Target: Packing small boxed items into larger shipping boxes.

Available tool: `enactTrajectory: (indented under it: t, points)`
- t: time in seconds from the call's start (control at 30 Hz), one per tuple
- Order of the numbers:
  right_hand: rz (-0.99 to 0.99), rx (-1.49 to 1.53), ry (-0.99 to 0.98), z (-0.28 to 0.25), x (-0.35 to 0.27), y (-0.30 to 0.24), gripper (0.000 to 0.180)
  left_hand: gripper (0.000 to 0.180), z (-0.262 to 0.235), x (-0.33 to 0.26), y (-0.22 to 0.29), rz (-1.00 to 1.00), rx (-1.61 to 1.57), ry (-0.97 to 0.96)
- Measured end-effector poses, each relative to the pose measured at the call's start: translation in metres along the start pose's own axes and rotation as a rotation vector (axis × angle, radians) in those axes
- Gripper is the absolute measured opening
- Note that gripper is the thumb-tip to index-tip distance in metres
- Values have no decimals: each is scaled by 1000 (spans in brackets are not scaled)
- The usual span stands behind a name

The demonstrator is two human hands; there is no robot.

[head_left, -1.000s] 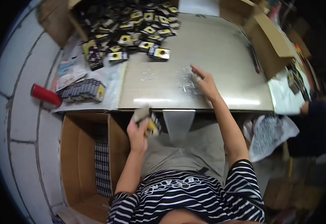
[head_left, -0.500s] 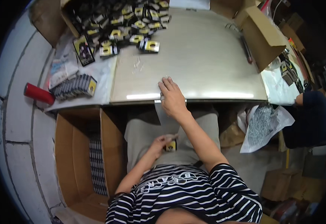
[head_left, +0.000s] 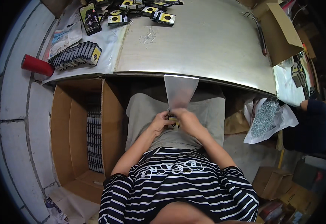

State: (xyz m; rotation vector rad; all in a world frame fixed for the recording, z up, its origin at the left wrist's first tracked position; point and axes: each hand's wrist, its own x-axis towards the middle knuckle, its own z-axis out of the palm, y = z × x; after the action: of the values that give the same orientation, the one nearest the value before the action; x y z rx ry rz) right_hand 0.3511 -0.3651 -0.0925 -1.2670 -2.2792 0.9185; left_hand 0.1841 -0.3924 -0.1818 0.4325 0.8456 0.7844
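Head view: both hands meet over the lap, below the table edge. Left hand (head_left: 160, 121) and right hand (head_left: 186, 120) are each curled and pinching a small black-and-yellow pack (head_left: 173, 122) between them. A clear plastic sleeve (head_left: 180, 90) stands up from the pack toward the metal table (head_left: 215, 41). Open cardboard box (head_left: 80, 134) sits on the floor at the person's left, with packs stacked on edge inside. More packs lie loose at the table's far edge (head_left: 140, 11); a row of them (head_left: 75, 55) stands near a red cylinder (head_left: 37, 65). Another person's dark sleeve (head_left: 312, 123) is at the right.
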Motion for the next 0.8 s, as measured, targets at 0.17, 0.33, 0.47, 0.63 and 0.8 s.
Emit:
enactTrajectory:
  t: [0.17, 0.33, 0.47, 0.63, 0.8]
  points:
    - [70, -64, -171, -31, 4, -21, 35, 27, -3, -10, -4, -52, 202, -44]
    - [143, 8, -25, -69, 0, -25, 42, 26, 26, -36, 12, 175, 422, 108]
    - [21, 83, -53, -54, -4, -33, 32, 33, 51, -36, 46, 305, 624, 161]
    - [-94, 277, 25, -66, 16, -85, 32, 53, 103, -64, 120, 1229, 1258, 428]
    - [-55, 122, 170, -90, 52, -14, 28, 54, 120, -72, 127, 1348, 1368, 266]
